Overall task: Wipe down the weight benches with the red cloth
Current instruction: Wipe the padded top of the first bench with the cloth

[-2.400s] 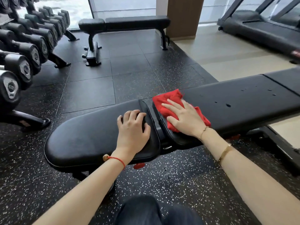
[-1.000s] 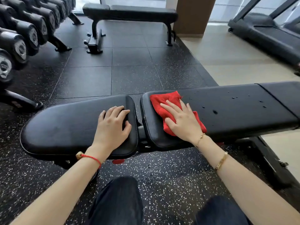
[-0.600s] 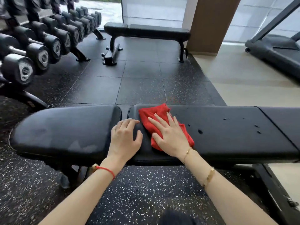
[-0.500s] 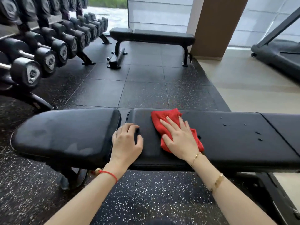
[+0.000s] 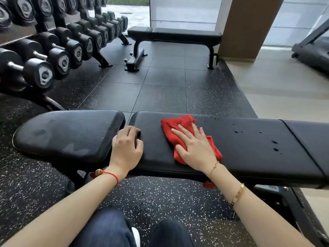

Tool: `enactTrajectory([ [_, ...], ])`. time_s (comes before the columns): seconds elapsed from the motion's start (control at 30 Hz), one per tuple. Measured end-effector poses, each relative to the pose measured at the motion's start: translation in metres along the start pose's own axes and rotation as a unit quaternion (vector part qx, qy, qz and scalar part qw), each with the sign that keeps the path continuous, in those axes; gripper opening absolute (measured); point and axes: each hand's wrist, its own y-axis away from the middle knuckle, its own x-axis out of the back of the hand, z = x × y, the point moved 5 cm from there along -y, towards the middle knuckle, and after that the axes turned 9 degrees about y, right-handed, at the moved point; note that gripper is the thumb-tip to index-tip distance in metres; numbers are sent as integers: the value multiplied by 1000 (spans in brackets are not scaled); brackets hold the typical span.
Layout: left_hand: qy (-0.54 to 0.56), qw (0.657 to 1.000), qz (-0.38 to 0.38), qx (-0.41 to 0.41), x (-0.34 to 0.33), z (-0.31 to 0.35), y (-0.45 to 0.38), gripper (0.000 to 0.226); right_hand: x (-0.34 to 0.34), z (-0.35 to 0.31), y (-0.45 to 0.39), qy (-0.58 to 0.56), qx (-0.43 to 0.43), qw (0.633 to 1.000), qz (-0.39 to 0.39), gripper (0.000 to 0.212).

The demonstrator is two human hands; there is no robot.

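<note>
You are pressing your right hand (image 5: pixel 195 148) flat, fingers straight and spread, on the red cloth (image 5: pixel 179 128), which is lying on the long back pad (image 5: pixel 249 148) of the near weight bench, towards its left end. Your left hand (image 5: pixel 126 148) is resting at the gap between that pad and the seat pad (image 5: pixel 67 134) on the left, its fingers curling over the back pad's left edge and holding nothing else. Water droplets (image 5: pixel 275 145) are sitting on the back pad to the right of the cloth, some just beside its far corner. A dumbbell rack (image 5: pixel 53 56) is standing at the far left, well apart from the bench. A second bench (image 5: pixel 174 35) is waiting at the far side of the dark rubber floor (image 5: pixel 160 90), beside a brown pillar (image 5: pixel 249 27). A treadmill (image 5: pixel 313 52) is showing at the far right. Your knees (image 5: pixel 110 229) are filling the near edge.
</note>
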Motion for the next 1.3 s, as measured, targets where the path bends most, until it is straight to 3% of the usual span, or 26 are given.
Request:
enactTrajectory([
  [0.2,14,1000,10,-2,-4,-4,-2,26,0,32,-41,28,-117,992,-38,57],
  [0.43,19,1000,-2,0,-4,-7,1,32,3,-30,-27,10,15,1000,-26,58],
  [0.53,18,1000,-7,-1,-4,-7,1,35,4,-24,-1,-7,48,999,-10,57],
  [0.63,14,1000,-12,-4,-5,-8,2,35,7,9,6,3,3,1000,-7,57],
  [0.73,20,1000,-13,-3,-5,-10,2,35,9,46,-17,35,-99,994,-26,57],
  [0.83,29,1000,-10,2,-6,-9,2,35,6,48,-50,24,-155,986,-62,58],
  [1.1,43,999,-14,-1,-1,-7,3,43,2,-32,-9,-1,23,1000,-9,57],
  [1.2,45,999,-20,-3,-1,-6,4,43,5,-7,11,2,14,1000,-5,56],
  [1.3,41,999,-25,-5,-4,-8,4,36,8,30,5,9,-58,998,-11,55],
])
